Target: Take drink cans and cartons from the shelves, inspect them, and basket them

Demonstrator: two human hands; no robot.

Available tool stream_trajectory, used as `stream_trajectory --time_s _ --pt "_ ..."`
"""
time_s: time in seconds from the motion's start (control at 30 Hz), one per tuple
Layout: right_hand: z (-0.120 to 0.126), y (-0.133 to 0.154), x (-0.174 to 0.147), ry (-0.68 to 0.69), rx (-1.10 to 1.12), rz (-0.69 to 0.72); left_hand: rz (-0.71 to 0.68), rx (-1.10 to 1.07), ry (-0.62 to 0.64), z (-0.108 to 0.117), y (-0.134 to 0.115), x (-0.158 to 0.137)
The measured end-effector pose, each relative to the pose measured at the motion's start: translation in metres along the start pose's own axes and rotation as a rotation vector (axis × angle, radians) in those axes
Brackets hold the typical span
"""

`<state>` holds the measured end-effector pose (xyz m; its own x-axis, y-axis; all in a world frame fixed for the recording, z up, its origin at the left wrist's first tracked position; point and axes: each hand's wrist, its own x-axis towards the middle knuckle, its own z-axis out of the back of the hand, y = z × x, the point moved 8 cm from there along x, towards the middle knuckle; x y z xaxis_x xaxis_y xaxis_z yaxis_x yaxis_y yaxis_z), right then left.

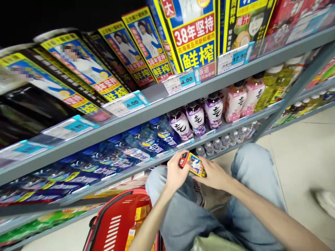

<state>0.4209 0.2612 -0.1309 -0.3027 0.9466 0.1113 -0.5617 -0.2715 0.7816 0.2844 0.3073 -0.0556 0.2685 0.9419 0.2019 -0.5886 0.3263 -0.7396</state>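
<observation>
Between my two hands, over my bent knees, is a small juice carton point(196, 165) with a red end and a blue, yellow and black printed side. My left hand point(177, 170) is closed round its red end, the thumb across it. The other end sits in my right hand point(213, 173), whose fingers are partly hidden behind the carton. It lies tilted, and its print resembles the larger cartons point(146, 45) on the shelf above.
A shelf edge point(157, 99) with price tags runs across in front of me. Below it stand blue-labelled bottles point(157, 134) and purple-labelled bottles point(195, 118). A red shopping basket point(112, 223) holding yellow-orange packs point(141, 212) is at my left. Another person's shoe point(326, 200) shows at right.
</observation>
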Motion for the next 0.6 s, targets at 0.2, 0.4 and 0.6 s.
stream_trajectory --time_s 0.2,0.4,0.6 --pt "0.026 -0.013 0.0 -0.138 0.15 -0.22 0.277 -0.613 0.373 -0.058 0.04 0.027" --pt "0.006 -0.016 0.009 -0.113 0.825 -0.247 0.278 -0.796 0.318 -0.081 0.063 0.026" --pt "-0.026 -0.038 0.009 -0.068 1.337 -0.644 0.184 -0.424 0.214 -0.073 0.056 0.02"
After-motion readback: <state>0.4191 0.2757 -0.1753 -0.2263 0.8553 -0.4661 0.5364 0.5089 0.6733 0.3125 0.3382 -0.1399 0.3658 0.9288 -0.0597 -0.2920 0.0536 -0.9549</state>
